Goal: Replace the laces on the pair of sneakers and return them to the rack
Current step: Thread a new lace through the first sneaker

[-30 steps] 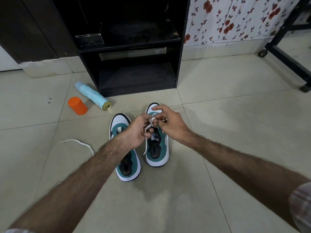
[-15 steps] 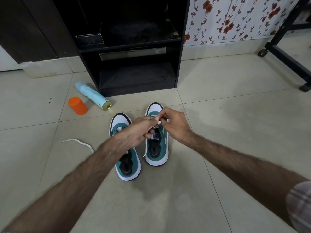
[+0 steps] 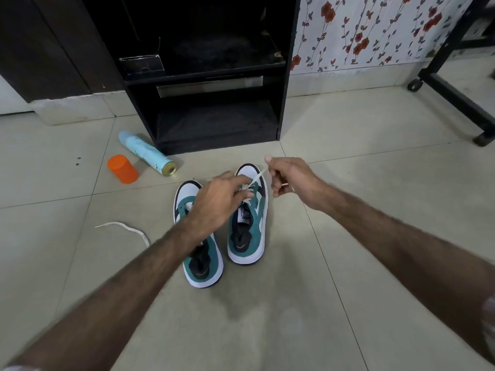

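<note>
Our right hand point(image 3: 290, 178) has the white lace point(image 3: 257, 177) pinched and drawn taut up off the right sneaker point(image 3: 249, 218), while our left hand point(image 3: 219, 199) sits curled over its front eyelets, looks like gripping the lace there. We're only a couple of eyelets in, I'd say. The left sneaker point(image 3: 199, 253) looks mostly unlaced, a loose lace point(image 3: 126, 227) lies on the floor tiles, and both shoes sit just in front of the black rack point(image 3: 214, 121), so plenty left.

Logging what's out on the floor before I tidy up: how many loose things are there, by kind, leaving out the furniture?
Sneakers: 2, left one, right one
Laces: 2, one in the right sneaker, one loose on the tiles
Spray can: 1
Orange cap: 1
Total: 6
</note>
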